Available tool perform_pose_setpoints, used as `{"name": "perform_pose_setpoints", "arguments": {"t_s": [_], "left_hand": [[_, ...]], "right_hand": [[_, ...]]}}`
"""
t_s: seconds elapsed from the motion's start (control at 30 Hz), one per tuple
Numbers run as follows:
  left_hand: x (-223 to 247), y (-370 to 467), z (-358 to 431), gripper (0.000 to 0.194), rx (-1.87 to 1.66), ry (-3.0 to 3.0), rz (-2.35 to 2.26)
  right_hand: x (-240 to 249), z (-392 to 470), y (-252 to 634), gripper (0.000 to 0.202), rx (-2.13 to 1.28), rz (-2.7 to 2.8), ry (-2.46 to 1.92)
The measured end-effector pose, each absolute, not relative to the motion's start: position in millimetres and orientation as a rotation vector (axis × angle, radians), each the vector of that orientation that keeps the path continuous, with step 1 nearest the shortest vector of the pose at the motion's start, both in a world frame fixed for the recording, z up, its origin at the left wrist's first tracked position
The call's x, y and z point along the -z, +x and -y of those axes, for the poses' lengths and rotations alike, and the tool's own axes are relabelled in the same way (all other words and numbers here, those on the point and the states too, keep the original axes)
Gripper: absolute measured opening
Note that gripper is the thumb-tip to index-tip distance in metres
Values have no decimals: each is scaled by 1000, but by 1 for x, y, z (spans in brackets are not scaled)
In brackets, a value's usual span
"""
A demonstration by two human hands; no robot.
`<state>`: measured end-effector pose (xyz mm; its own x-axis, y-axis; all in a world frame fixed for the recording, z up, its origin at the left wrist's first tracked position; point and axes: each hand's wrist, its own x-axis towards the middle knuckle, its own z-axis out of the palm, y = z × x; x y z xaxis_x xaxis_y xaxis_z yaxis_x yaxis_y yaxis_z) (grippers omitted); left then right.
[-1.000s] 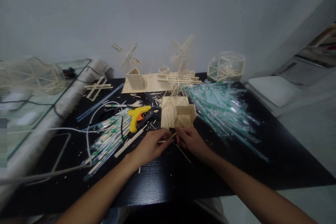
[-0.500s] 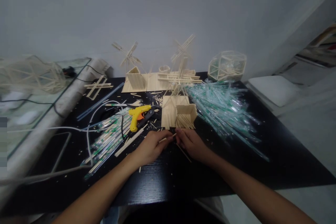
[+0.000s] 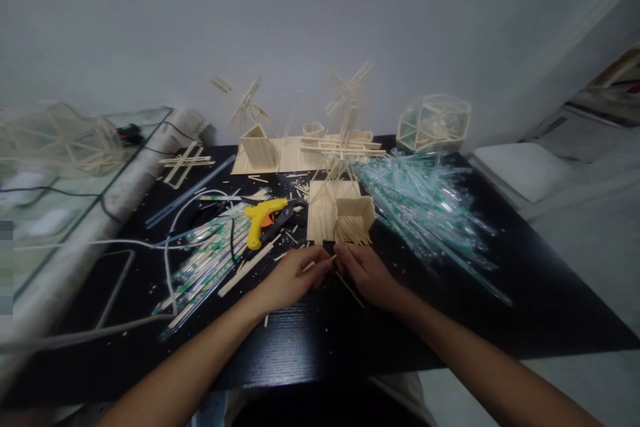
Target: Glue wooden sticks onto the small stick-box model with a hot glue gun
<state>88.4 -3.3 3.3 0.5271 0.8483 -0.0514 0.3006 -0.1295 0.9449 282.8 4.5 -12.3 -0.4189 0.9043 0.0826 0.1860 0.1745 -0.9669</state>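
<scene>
Near the middle of the black table, my left hand [image 3: 296, 275] and my right hand [image 3: 367, 273] meet at the fingertips, both closed in a pinch. Between them is a thin wooden stick [image 3: 333, 257], mostly covered by the fingers. Another wooden stick [image 3: 350, 289] slants out below my right hand. Just beyond the hands stands a wooden windmill model with a flat base [image 3: 320, 210] and a small open box [image 3: 367, 213] holding loose sticks. Left of it lies a yellow glue gun [image 3: 259, 221], with several bare sticks [image 3: 246, 271] close to my left hand.
Plastic-wrapped sticks [image 3: 210, 260] lie at left under a white cable [image 3: 169, 267]. A large heap of clear plastic wrappers [image 3: 430, 207] spreads at right. More windmill models [image 3: 257, 150] line the wall, beside a faceted stick frame [image 3: 434, 123]. A glass-topped surface [image 3: 80, 207] adjoins at left.
Both hands stay together at almost the same spot, with the stick still between the fingertips. The view has shifted very slightly; nothing else has visibly moved.
</scene>
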Motion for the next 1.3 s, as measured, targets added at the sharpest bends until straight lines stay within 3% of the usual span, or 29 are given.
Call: {"name": "perform_pose_setpoints", "arguments": {"t_s": [0.47,0.73,1.13,1.3], "left_hand": [[2,91,6,56,-711,1608,-1072],[-8,86,3,37,-659,1576,-1053],[5,92,6,49,-673,1425,-1107],[2,93,4,56,-691,1471,-1169]], "right_hand": [[14,-6,278,60,-1480,1590,-1040],[18,-9,279,62,-1490,1476,-1108],[11,0,278,62,-1377,1671,-1061],[13,-5,276,62,-1497,1517,-1039]]}}
